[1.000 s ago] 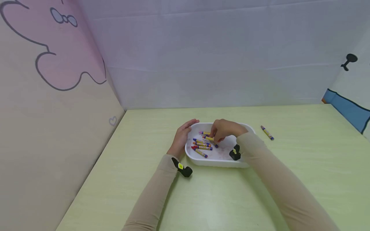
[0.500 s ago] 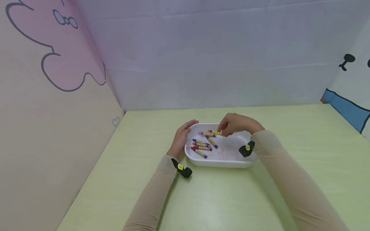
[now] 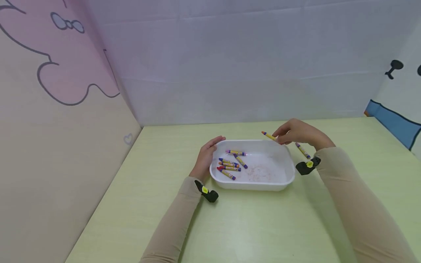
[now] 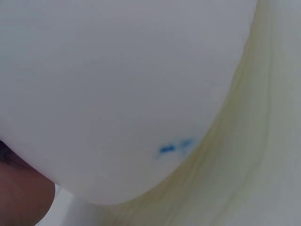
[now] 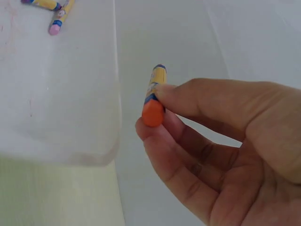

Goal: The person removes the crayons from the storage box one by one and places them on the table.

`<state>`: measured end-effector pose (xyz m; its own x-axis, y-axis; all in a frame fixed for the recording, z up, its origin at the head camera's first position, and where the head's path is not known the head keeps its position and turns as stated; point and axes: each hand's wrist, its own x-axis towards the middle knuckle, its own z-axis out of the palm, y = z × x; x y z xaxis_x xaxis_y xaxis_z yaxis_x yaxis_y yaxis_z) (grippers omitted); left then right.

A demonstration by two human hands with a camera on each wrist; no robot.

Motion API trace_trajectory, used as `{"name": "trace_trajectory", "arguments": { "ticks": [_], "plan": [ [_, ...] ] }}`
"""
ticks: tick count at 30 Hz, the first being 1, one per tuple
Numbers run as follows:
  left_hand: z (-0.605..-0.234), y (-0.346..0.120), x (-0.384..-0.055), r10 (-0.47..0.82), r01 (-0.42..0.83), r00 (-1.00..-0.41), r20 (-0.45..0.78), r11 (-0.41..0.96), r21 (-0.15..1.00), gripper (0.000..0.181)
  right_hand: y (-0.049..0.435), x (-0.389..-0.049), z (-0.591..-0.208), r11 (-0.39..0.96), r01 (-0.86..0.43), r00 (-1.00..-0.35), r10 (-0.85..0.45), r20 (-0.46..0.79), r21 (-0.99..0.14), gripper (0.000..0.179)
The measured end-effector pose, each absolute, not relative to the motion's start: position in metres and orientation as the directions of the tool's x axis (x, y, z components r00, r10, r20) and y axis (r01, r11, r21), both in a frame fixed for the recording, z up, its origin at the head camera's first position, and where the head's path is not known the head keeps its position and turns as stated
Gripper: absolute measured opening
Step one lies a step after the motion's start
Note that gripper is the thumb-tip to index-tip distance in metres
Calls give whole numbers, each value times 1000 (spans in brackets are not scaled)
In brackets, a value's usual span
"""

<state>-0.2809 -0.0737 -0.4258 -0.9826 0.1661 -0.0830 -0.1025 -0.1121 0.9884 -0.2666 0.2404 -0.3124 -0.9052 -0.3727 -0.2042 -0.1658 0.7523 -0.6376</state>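
- The right hand [image 3: 297, 131] arches beyond the tray's two o'clock corner, wrist bent; its sleeve [image 3: 365, 204] comes in from five o'clock.
- Its grip is clamped, thumb against fingertips, on an orange crayon [image 3: 269, 136] raised at the tray's one o'clock, tilted.
- The left hand [image 3: 204, 159] rests against the tray's nine-to-ten o'clock end, its grip spread, fingers outstretched along the outside.
- The white tray [image 3: 253, 186] sits on a pale yellow-green desk [image 3: 250, 226]; six crayons [image 3: 229, 165] lie in it around nine o'clock, and a loose crayon [image 3: 302, 150] lies on the desk past its two-to-three o'clock side.
- A pale back wall [image 3: 230, 65] stands at twelve; a pink painted shape [image 3: 75, 69] shows at ten.
- Only the left wrist view shows a blue smudge [image 4: 168, 149] on the tray's outside.
- The right wrist view alone shows the crayon's flat orange end.
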Motion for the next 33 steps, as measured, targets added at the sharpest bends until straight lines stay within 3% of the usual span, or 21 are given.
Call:
{"name": "trace_trajectory", "arguments": {
  "ticks": [11, 33],
  "plan": [
    [-427, -74, -282, 180, -99, -981, -75, -129, 987, 40, 286, -261, -330, 742, -24, -945, -236, -228, -670, 44],
    [-427, -74, -280, 179, -109, -980, -86, -124, 986, 40, 338, -260, -376, 724, 186, -936, -75, -343, -664, 44]
  ]
}}
